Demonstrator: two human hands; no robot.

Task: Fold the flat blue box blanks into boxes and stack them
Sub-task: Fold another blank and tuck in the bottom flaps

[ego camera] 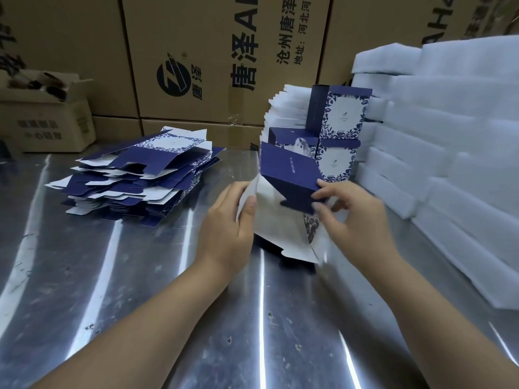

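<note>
Both hands, left hand [227,220] and right hand [348,217], grip a half-folded matte blue-and-white card blank [289,186] with curled fingers above the scuffed steel table [140,304].

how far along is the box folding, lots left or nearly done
Early on, by the look of it. Done: about three folded boxes stacked beside the white foam sheets. In hand: the left hand and right hand hold a half-folded box, its flaps not yet closed. Left: a thick pile of flat blanks.
</note>
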